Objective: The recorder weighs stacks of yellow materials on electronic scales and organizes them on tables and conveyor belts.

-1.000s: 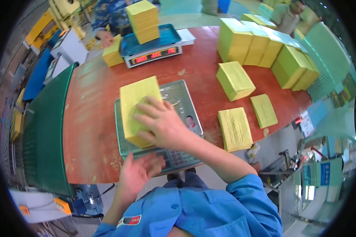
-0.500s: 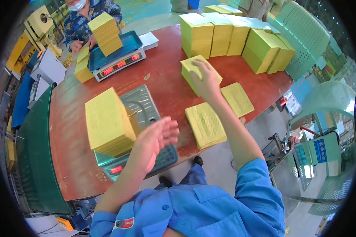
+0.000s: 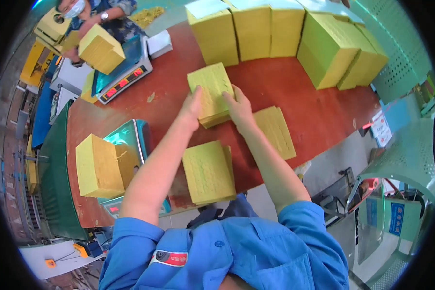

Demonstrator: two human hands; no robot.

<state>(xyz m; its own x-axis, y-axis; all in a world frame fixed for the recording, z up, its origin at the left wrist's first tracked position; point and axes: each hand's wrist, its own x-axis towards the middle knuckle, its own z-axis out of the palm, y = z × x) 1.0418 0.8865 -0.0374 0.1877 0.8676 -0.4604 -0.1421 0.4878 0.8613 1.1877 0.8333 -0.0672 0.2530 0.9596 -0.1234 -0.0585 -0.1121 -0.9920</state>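
Note:
Between my two hands is a stack of yellow paper sheets [image 3: 209, 89] with an embossed, perforated top. My left hand [image 3: 192, 105] grips its left side, and my right hand [image 3: 239, 105] presses on its right side with the thumb on top. Nearer to me lies another stack of yellow paper [image 3: 208, 174], its sheets slightly skewed. A thinner yellow stack [image 3: 275, 133] lies beside my right forearm. On the left, a tall block of yellow paper [image 3: 99, 166] sits on a digital scale [image 3: 130, 137], partly hidden by my left forearm.
Tall yellow paper stacks [image 3: 256, 34] with white sheets on top line the far side of the red table [image 3: 164, 92]. At far left, a person [image 3: 101, 14] handles yellow paper by a second scale [image 3: 125, 79]. Green perforated panels [image 3: 401, 43] stand at right.
My left hand has moved from beside the near scale to the yellow stack. Both hands now hold it, where only the right was on it before. The other person has raised their hands.

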